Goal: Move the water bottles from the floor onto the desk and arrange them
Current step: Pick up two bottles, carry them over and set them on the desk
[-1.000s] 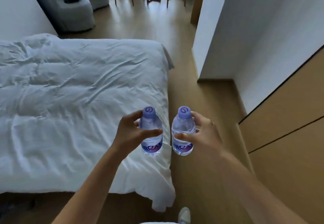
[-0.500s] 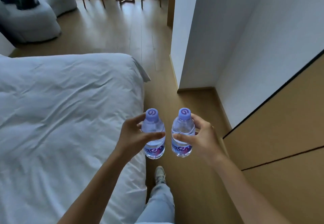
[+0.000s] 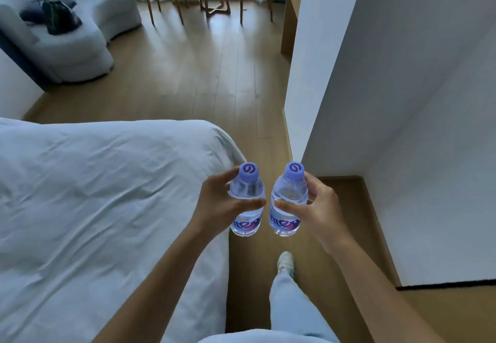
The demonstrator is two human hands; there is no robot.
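Two hands (image 3: 271, 208) around upright bottles (image 3: 268, 200)

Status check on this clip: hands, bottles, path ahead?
Left hand grips left bottle; right hand grips right bottle. Both upright, capped, off the floor. Bed left, wall right; floor ahead open.

We've got two bottles side by side at 12 o'clock, left bottle (image 3: 247, 200) over the bed (image 3: 107, 208) edge, right bottle (image 3: 288, 203) over the floor (image 3: 204, 79); sofa (image 3: 72, 39) way off at 10.
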